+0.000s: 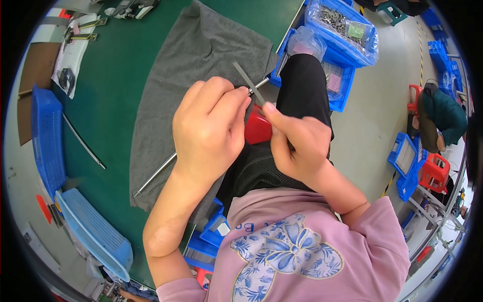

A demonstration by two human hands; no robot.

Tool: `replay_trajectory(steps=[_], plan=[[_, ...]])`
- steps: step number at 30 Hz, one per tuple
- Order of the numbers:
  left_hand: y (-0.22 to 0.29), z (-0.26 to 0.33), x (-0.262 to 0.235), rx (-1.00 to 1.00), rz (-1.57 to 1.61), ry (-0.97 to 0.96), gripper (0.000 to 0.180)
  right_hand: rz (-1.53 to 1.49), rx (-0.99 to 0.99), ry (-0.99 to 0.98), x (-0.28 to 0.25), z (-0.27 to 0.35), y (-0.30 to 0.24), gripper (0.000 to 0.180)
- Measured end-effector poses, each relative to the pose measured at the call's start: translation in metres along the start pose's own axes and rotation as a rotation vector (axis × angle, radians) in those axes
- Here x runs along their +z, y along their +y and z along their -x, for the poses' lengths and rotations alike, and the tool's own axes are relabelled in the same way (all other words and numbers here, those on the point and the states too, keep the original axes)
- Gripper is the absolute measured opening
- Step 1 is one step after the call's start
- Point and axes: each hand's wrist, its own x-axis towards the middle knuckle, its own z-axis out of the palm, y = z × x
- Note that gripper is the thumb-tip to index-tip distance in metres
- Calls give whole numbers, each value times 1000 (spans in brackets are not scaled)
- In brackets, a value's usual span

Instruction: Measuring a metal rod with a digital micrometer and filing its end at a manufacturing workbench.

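My left hand (209, 123) is closed around a thin shiny metal rod (156, 174). One end of the rod shows beyond the fingers, and its other end reaches down over a grey cloth (166, 90). Between thumb and fingers, my right hand (302, 141) pinches a narrow, flat grey file (245, 78). The file lies across the rod just past my left fingertips; whether the two touch is hard to tell. Beneath my hands the cloth covers part of a green tabletop (110, 95).
Blue bins (370, 58) with small metal parts and rods stand beyond my right knee. Blue baskets (95, 231) line the table's left side, near a loose thin rod (83, 141). A red stool (257, 126) is below my hands. Another person (443, 118) bends over at far right.
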Motion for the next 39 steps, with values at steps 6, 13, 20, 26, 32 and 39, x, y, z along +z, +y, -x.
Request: replay_trajectory(steps=[6, 13, 20, 26, 32, 39], plan=[[0, 3, 2, -18, 35, 18, 16, 89, 36, -191, -27, 10, -5, 42], [-1, 1, 1, -55, 42, 8, 16, 86, -6, -176, -18, -13, 0, 38], [0, 1, 1, -63, 68, 16, 17, 80, -25, -196, -23, -24, 0, 36], [0, 0, 5, -73, 72, 26, 15, 87, 59, -222, -39, -9, -5, 37], [1, 4, 3, -66, 56, 40, 15, 66, 30, -237, -26, -24, -8, 39], [1, 1, 4, -74, 68, 32, 14, 99, 16, -200, -14, -33, -2, 34]])
